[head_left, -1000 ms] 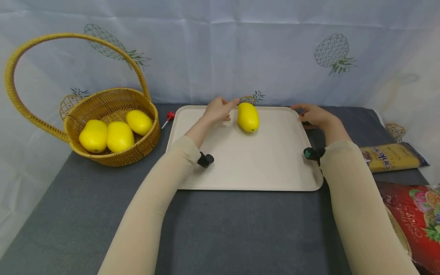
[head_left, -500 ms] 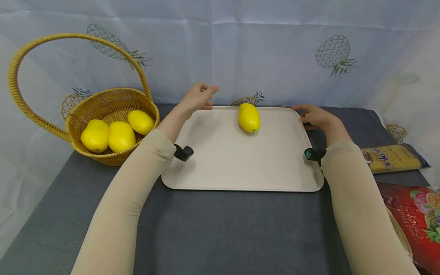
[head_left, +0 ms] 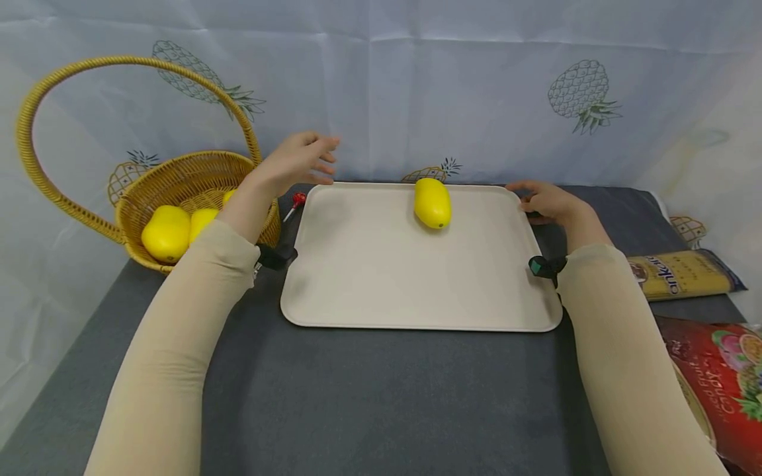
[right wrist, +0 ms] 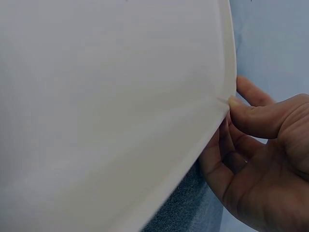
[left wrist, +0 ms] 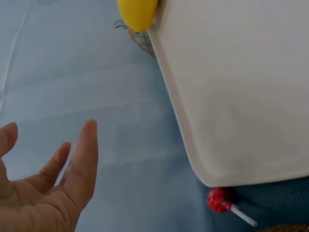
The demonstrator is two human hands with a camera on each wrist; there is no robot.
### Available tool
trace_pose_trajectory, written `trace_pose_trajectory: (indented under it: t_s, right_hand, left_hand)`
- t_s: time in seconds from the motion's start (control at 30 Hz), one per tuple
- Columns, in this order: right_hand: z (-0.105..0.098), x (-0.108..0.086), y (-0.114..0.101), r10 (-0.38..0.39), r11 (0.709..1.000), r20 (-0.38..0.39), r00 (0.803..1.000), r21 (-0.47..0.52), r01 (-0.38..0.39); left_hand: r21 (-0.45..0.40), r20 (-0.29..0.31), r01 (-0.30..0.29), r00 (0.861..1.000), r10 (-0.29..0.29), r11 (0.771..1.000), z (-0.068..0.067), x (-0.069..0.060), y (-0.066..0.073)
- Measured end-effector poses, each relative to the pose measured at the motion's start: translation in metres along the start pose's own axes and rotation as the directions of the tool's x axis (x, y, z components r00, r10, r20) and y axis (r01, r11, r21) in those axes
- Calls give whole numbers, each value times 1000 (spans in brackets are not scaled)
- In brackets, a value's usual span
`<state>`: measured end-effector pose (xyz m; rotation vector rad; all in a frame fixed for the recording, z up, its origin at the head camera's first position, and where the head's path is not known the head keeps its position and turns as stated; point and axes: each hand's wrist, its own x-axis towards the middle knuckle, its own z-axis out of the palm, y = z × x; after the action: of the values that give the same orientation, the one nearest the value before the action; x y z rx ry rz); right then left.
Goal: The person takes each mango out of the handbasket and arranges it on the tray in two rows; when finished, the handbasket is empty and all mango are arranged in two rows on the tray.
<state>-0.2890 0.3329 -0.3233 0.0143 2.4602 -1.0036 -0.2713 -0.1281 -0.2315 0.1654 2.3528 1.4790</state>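
Observation:
One yellow fruit (head_left: 432, 203) lies at the back of a cream tray (head_left: 411, 277); its end also shows in the left wrist view (left wrist: 138, 13). My left hand (head_left: 297, 160) is raised between the tray's back left corner and the basket, fingers spread and holding nothing; the left wrist view shows the same hand (left wrist: 58, 193) beside the tray. At the back right corner my right hand (head_left: 550, 200) grips the tray. The right wrist view has that hand (right wrist: 270, 145) with its thumb against the rim and fingers curled round the outside.
A wicker basket (head_left: 139, 211) with yellow fruits (head_left: 167, 233) stands at the left, partly behind my left arm. A red lollipop (head_left: 299, 198) lies between basket and tray. At the right are a yellow packet (head_left: 690, 273) and a red bag (head_left: 708, 370). A patterned curtain (head_left: 464, 86) hangs behind.
My left hand has moved left from beside the fruit on the tray, past the tray's back left corner towards the basket. The right hand stays at its corner.

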Motion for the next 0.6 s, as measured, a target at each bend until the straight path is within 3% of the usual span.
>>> trace_pose_trajectory:
  t_s: [0.23, 0.6]
  right_hand:
    - [-1, 1, 1, -3, 1000, -2, 1000, 4, 3]
    - [0, 1, 1, -8, 1000, -4, 1000, 2, 8]
  left_hand:
    - [33, -14, 3, 1000, -2, 999, -25, -11, -7]
    - [-77, -72, 49, 996, -54, 996, -65, -22, -19]
